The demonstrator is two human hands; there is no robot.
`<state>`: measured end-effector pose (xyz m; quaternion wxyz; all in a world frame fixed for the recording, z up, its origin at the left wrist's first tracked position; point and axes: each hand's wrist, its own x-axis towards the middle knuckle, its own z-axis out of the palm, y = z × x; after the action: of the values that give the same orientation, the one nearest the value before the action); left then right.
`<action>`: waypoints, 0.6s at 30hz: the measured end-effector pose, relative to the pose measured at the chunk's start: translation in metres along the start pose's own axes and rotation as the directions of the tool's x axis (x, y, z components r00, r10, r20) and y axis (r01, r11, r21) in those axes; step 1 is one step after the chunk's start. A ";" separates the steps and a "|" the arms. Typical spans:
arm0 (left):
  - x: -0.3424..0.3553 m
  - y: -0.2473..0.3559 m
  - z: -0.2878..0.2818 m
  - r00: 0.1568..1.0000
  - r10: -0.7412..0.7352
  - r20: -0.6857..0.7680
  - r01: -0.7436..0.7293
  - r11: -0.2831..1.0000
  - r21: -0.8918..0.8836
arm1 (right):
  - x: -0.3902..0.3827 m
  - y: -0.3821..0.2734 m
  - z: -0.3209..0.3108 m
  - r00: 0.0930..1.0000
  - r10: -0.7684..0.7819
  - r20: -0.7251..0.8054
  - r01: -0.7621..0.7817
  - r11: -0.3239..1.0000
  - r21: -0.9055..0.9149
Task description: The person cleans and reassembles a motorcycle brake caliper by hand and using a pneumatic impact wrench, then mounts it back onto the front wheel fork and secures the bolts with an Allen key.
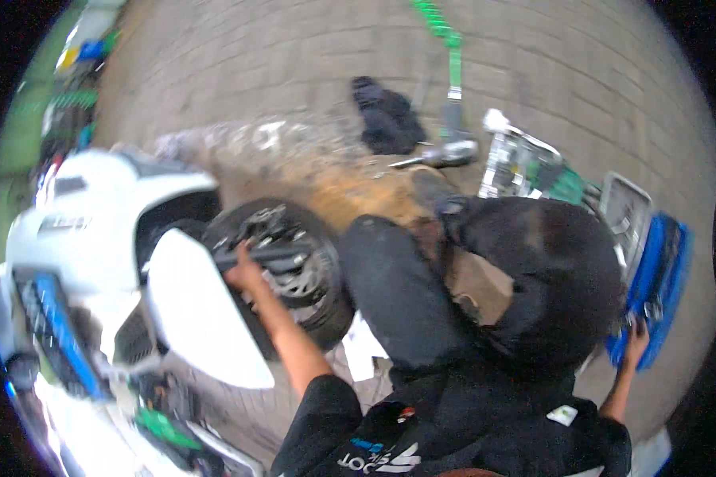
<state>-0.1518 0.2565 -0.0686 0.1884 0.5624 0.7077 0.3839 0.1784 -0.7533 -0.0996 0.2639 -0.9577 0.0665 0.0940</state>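
Observation:
A white scooter (95, 215) stands on the left, with its front wheel (326, 294) beside my bent leg. My left hand (248, 274) is at that wheel, closed around a dark bar (278, 260) that crosses in front of the metal brake disc (298, 288). A white body panel (199, 310) stands close to my left forearm. On the far right my right hand (635, 343) reaches to the near end of a blue toolbox (668, 270). Shiny metal pieces (652, 310) lie by its fingers. Those fingers are blurred and I cannot make out their grip.
A power tool (449, 153) on a green coiled air hose (454, 71) lies ahead, beside a dark cloth (390, 119). Metal trays (624, 211) and a green item (561, 184) sit left of the toolbox. Paving (294, 56) stretches beyond. Another vehicle part with green (167, 429) is at lower left.

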 end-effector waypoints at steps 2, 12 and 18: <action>0.002 -0.008 -0.019 0.997 0.081 -0.017 -0.082 0.996 -0.027 | -0.020 -0.034 -0.001 0.993 0.114 0.027 -0.117 0.968 0.220; -0.041 -0.005 -0.012 0.998 -0.010 0.063 0.027 0.964 -0.265 | 0.033 -0.166 -0.087 0.905 0.069 -0.420 -0.082 0.997 -0.014; -0.049 0.011 -0.013 0.998 0.028 0.055 -0.015 0.973 -0.229 | 0.208 -0.307 0.081 0.852 -0.518 0.081 0.520 0.854 -0.009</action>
<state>-0.1386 0.2067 -0.0601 0.2681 0.5557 0.6469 0.4482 0.4236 -0.4659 -0.0617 0.2673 -0.9397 -0.2057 0.0564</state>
